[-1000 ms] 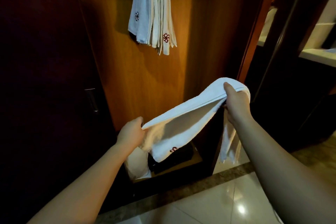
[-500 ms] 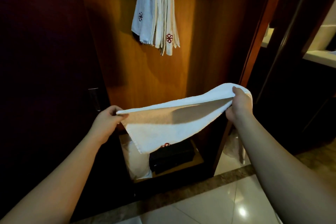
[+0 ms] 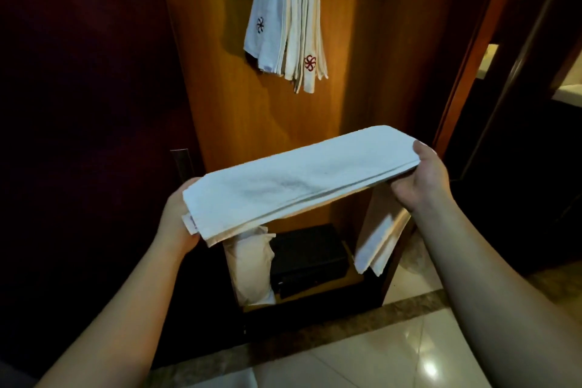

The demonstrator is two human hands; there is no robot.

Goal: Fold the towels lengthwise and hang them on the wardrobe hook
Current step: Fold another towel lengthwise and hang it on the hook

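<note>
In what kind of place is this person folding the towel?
Probably a hotel room, at an open wooden wardrobe. Clues: white towels with embroidered flower logos hanging from a hook, a black box, perhaps a safe, on the bottom shelf, and a glossy tiled floor.

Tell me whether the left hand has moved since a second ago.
Yes. The left hand has swung out leftward and slightly up, away from the black box on the wardrobe floor, pulling the towel taut.
</note>
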